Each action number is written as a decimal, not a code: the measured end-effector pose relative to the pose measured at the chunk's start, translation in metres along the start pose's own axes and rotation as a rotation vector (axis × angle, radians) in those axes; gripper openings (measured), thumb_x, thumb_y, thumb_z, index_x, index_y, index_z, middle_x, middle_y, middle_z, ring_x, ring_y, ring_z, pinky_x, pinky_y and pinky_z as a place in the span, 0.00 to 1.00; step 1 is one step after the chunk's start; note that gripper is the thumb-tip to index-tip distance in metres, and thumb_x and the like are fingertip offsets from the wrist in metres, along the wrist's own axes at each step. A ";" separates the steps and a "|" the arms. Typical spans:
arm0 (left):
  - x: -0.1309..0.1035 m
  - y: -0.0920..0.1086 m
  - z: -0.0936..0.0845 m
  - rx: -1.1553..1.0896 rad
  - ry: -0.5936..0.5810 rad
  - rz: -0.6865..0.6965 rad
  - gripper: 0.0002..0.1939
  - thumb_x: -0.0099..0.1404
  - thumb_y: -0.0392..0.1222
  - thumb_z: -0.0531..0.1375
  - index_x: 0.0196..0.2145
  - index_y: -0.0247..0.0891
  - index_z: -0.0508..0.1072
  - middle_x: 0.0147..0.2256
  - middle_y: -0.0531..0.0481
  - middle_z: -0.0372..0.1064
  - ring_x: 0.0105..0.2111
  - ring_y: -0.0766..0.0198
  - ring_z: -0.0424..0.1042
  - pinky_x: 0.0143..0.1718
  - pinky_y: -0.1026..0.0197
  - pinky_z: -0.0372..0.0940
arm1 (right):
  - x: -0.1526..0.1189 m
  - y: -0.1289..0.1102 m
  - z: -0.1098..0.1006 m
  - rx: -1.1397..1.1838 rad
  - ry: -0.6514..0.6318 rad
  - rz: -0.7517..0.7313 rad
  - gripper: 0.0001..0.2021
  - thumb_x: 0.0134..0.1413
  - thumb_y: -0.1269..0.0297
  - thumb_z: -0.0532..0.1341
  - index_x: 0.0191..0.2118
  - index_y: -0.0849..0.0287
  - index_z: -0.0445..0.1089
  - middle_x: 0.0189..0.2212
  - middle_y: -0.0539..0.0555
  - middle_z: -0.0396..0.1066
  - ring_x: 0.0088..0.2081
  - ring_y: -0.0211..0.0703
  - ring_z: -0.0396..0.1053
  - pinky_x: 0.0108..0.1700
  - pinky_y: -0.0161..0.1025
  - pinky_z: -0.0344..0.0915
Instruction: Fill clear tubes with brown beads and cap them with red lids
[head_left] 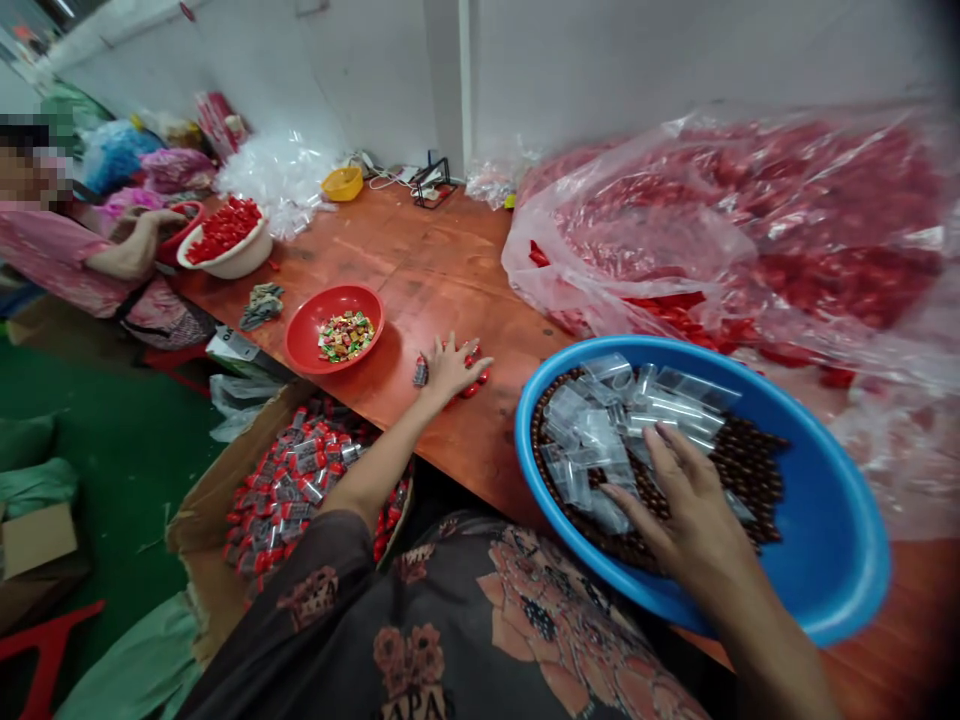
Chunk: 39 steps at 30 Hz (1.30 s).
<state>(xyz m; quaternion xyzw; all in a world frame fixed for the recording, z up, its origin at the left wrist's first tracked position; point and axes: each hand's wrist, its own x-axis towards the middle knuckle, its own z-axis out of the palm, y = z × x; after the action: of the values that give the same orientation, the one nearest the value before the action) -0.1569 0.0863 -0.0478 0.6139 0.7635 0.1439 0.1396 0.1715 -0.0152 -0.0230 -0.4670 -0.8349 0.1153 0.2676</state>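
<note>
My left hand point(450, 370) lies with fingers spread over several small clear containers with red caps point(472, 370) on the table; the palm hides part of them. One more such container point(421, 370) stands just left of the hand. Over the big blue basin point(832, 560) hovers my right hand point(686, 500), its fingers apart and nothing visibly held. Beneath and beyond its fingertips lie clear plastic tubes point(592, 430), heaped on small dark brown beads or balls point(757, 480). Whether the fingertips touch a tube I cannot tell.
A red bowl point(296, 340) holds small colourful wrapped pieces. Below the table edge, a cardboard box point(195, 540) is full of red-capped containers. Behind the basin sits a large clear bag point(720, 210) of red pieces. At left, another person point(75, 260) works beside a white bowl point(240, 262).
</note>
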 end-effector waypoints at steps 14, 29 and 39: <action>-0.061 -0.059 0.009 0.301 0.080 -0.065 0.22 0.63 0.56 0.58 0.54 0.51 0.75 0.62 0.47 0.62 0.61 0.41 0.54 0.61 0.34 0.45 | -0.005 0.002 0.001 -0.031 -0.046 0.015 0.37 0.62 0.58 0.59 0.72 0.47 0.41 0.66 0.63 0.53 0.64 0.62 0.58 0.62 0.60 0.63; -0.120 -0.054 -0.058 -0.085 0.448 0.324 0.14 0.65 0.46 0.61 0.46 0.38 0.77 0.50 0.42 0.70 0.50 0.54 0.71 0.55 0.50 0.65 | -0.020 0.124 -0.042 0.290 0.764 0.653 0.16 0.54 0.59 0.62 0.48 0.56 0.73 0.40 0.54 0.74 0.37 0.43 0.73 0.44 0.47 0.71; -0.082 0.208 0.053 0.047 -0.607 1.018 0.15 0.63 0.27 0.53 0.43 0.32 0.77 0.42 0.34 0.73 0.43 0.51 0.73 0.43 0.54 0.65 | 0.001 0.230 -0.010 0.191 0.388 0.656 0.18 0.52 0.54 0.56 0.40 0.61 0.77 0.39 0.60 0.78 0.41 0.52 0.73 0.48 0.52 0.69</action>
<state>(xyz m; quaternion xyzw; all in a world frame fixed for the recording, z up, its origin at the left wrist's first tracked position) 0.0673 0.0508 -0.0125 0.9195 0.3021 -0.0064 0.2515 0.3417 0.1089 -0.1159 -0.6950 -0.5608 0.1817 0.4117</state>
